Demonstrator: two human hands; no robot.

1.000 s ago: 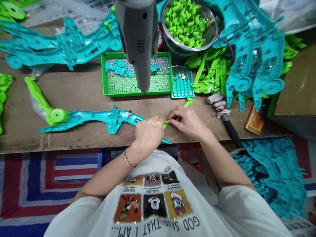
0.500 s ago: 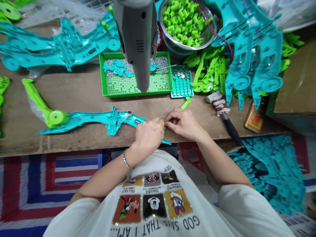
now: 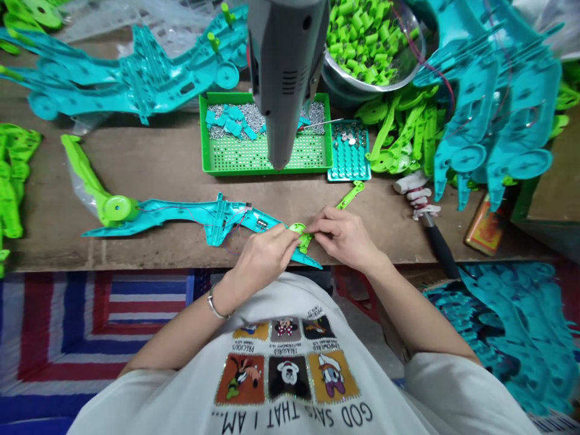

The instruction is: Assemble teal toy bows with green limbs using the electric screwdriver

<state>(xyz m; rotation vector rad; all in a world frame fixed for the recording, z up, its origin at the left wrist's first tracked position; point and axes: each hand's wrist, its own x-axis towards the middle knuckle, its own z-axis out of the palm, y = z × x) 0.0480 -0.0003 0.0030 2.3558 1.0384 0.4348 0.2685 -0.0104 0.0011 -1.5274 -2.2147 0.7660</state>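
Note:
A long turquoise plastic toy-bow half [image 3: 185, 212] lies near the table's front edge, with thin wires and a metal spring-like piece along it. At its left end sits a green limb with a round hub [image 3: 118, 208]. Over its right end is a second green limb [image 3: 351, 194], its round end showing between my hands. My left hand [image 3: 267, 251] has its fingers closed on the left edge of that round end. My right hand [image 3: 347, 235] pinches the same limb from the right, and its fingers hide the middle stretch.
A grey electric screwdriver [image 3: 285, 90] hangs over a green tray [image 3: 267, 170] of screws and small turquoise pieces. Behind stand a metal bowl [image 3: 371, 81] of green cylinders and stacked turquoise halves [image 3: 471, 158]. A cloth-wrapped black-handled tool [image 3: 437, 238] lies at right.
My left hand has drawn back slightly from the bow's right end, uncovering the limb's round green end. My right hand stays close by it. The whole view has shifted a little.

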